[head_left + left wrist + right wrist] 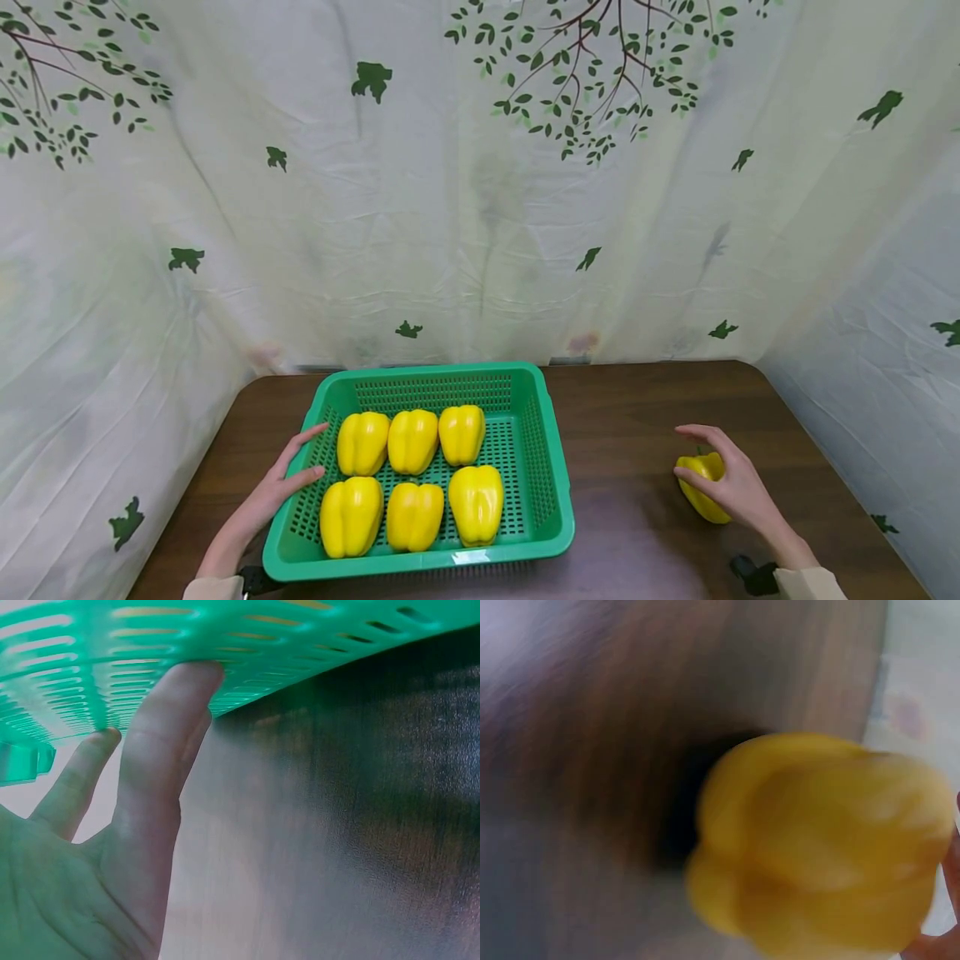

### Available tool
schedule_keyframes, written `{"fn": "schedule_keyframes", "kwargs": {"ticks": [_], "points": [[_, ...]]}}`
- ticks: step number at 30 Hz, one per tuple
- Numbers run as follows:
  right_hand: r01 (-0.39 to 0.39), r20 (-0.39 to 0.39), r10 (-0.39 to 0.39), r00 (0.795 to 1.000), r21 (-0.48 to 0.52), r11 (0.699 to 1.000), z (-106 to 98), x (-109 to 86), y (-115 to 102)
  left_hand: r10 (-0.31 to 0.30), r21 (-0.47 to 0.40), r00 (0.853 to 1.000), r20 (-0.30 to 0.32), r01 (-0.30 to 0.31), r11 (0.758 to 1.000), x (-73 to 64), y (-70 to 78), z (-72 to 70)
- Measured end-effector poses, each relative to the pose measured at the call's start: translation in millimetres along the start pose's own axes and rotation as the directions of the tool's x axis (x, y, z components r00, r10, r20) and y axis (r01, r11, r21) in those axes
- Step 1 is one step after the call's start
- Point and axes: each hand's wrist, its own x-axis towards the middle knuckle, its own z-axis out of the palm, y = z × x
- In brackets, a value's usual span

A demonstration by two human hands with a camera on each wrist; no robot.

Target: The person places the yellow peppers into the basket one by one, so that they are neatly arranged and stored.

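Observation:
Several yellow bell peppers [414,515] stand in two rows inside a green plastic basket [542,467]. At the basket's left side is my left hand [264,497], thumb and index finger spread near the rim. In the left wrist view its extended fingers [154,750] touch the slotted outer wall. On the right, another yellow bell pepper [705,505] is tilted, with its stem end away from me. Over it my right hand [738,486] spreads thumb and index finger around its top. A gap shows between index finger and pepper. The right wrist view is blurred, with the pepper [825,847] hiding most fingers.
A brown wooden table [615,425] carries the basket and the single pepper. Behind and beside it hangs a white curtain [450,208] with leaf prints. The basket's green bottom shows bare along its right side.

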Motion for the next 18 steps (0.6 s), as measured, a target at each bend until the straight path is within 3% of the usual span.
{"fn": "schedule_keyframes", "kwargs": {"ticks": [11,18], "points": [[0.053,-0.008,-0.054,0.999,-0.059,0.997,6.1,-4.3,21.7,-0.001,0.017,1.0,-0.008,0.002,1.0,-0.1,0.1,-0.3],[0.065,-0.012,-0.066,0.998,-0.09,0.994,7.9,-1.5,21.4,-0.012,0.021,1.0,-0.003,0.012,1.0,-0.6,-0.7,0.1]]}}
